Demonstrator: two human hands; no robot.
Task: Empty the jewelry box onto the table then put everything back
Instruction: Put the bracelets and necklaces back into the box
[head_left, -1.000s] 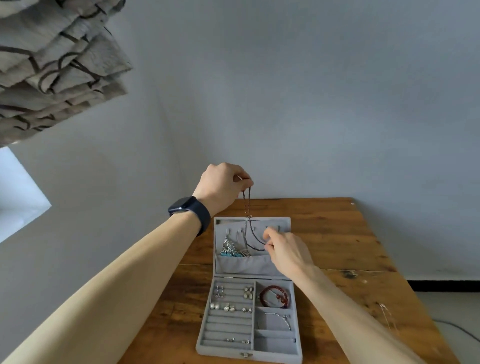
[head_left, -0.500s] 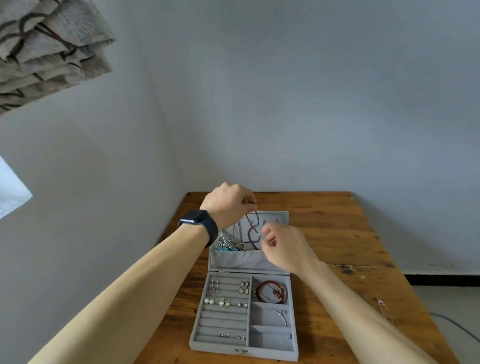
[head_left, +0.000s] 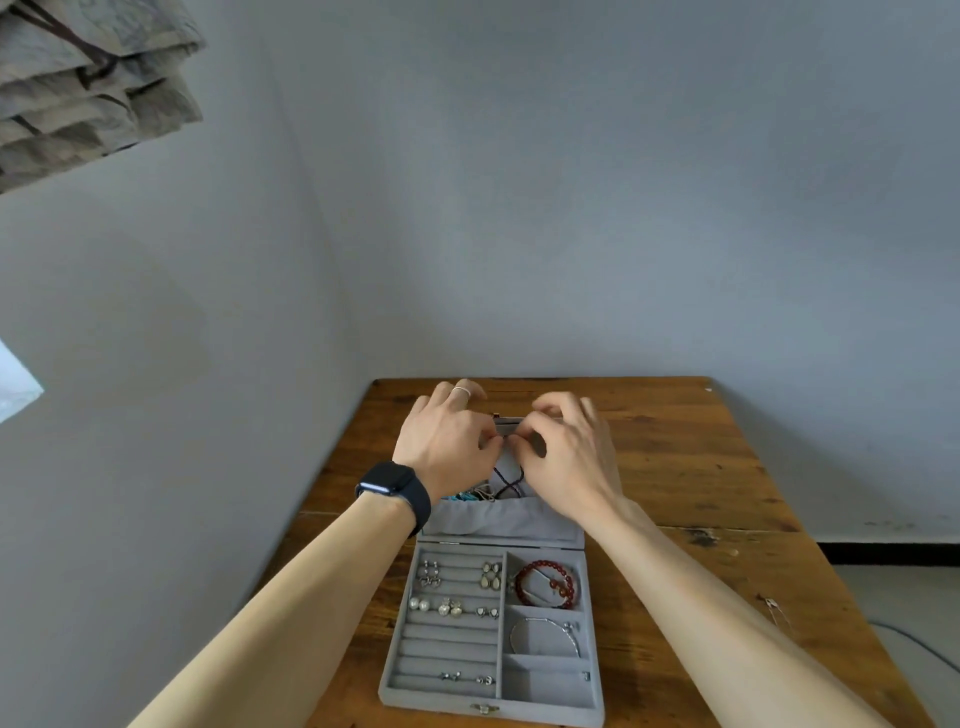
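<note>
Left hand and right hand pinch the necklace, blocking the lid.

**Soft diffuse daylight, heavy wide-angle warp**

Moderately bright and even, with a cool grey cast across wall. Blown out to pure white at patch on left edge. Only faint, soft-edged shadows on table beside jewelry box. Stretched and bent toward corners, worst at curtain and both forearms. Sharp at centre. Slightly soft at fingertips of left hand and right hand. Barely resolved at thin dark cord pinched between them.
</note>
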